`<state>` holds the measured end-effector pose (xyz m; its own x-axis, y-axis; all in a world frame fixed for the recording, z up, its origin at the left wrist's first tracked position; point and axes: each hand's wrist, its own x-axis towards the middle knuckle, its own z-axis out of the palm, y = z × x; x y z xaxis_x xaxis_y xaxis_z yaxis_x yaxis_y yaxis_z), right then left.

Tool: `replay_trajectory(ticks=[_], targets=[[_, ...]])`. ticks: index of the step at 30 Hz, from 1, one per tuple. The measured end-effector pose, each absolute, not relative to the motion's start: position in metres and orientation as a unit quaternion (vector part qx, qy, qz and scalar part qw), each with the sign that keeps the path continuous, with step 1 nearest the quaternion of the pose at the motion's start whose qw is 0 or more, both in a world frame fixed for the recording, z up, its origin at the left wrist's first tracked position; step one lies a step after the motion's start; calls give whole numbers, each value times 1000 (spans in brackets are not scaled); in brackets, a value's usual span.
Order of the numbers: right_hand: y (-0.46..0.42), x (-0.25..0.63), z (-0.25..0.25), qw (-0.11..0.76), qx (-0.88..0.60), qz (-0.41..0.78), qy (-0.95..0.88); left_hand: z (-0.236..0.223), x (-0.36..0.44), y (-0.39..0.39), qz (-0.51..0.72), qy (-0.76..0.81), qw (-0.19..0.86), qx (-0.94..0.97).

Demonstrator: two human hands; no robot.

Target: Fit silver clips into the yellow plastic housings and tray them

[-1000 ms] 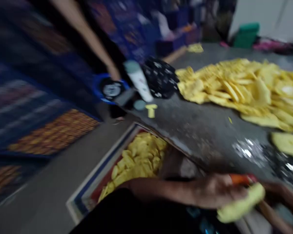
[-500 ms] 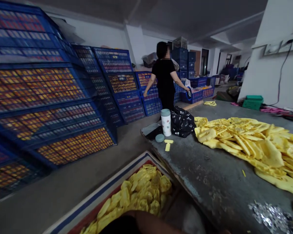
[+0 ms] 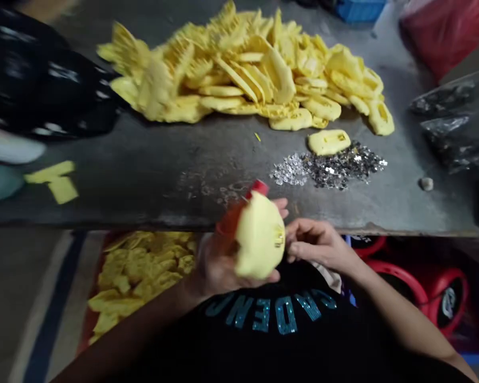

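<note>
My left hand (image 3: 219, 263) is closed around a yellow rubbery piece (image 3: 258, 238) and a red-handled tool (image 3: 239, 210), held just in front of my chest below the table edge. My right hand (image 3: 315, 243) is beside it, fingers pinched together against the piece's small metal fitting (image 3: 279, 238); what the fingertips hold is too small to make out. On the grey table (image 3: 151, 170) lie a big heap of the same yellow pieces (image 3: 247, 69), one single piece (image 3: 329, 142) and a pile of small shiny metal parts (image 3: 329, 167).
A bin of yellow pieces (image 3: 139, 271) stands on the floor at my left under the table edge. A black patterned cloth (image 3: 43, 85) and yellow T-shaped scraps (image 3: 56, 178) lie at the table's left. Dark plastic bags (image 3: 455, 122) are at the right, red stools (image 3: 419, 282) below.
The view has swung down from the room and a person by the blue crates to the table and my hands. Both hands now hold the yellow piece at my chest.
</note>
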<state>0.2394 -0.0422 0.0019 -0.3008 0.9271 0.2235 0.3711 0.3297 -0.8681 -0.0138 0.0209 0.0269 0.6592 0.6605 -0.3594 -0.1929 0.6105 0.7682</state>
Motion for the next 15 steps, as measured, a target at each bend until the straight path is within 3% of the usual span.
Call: replay_trajectory(ticks=[1, 4, 7, 11, 15], targets=[[-39, 253, 9, 373, -486, 346, -711, 25, -15, 23, 301, 312, 820, 374], [-15, 290, 10, 330, -619, 80, -708, 24, -12, 28, 423, 285, 764, 396], [7, 311, -1, 270, -640, -81, -715, 26, -6, 31, 405, 299, 781, 368], [13, 310, -7, 208, -614, -117, -752, 19, -6, 34, 377, 293, 814, 331], [14, 300, 0, 212, -624, -122, -742, 6, -10, 35, 359, 247, 840, 325]])
